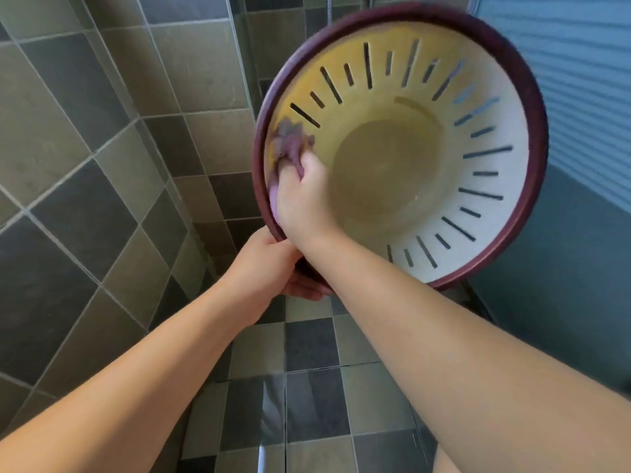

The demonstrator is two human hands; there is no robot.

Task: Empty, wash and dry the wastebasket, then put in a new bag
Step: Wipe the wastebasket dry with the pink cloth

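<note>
Left hand (269,264) gripping maroon rim of round slotted cream plastic wastebasket (478,80), tilted open towards camera; right hand (304,196) inside, fingers clutching crumpled purple cloth (290,145) against inner wall.

One wastebasket (403,148), one purple cloth (290,145), two hands: left hand (269,264), right hand (304,196).

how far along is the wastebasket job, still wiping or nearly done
Emptying looks done: the wastebasket shows a bare inside, no rubbish. In hand: the right hand presses a purple cloth against the inner wall near the rim while the left hand grips the rim from below. Whether this is washing or drying I cannot tell. Left: the new bag, none in view.
</note>
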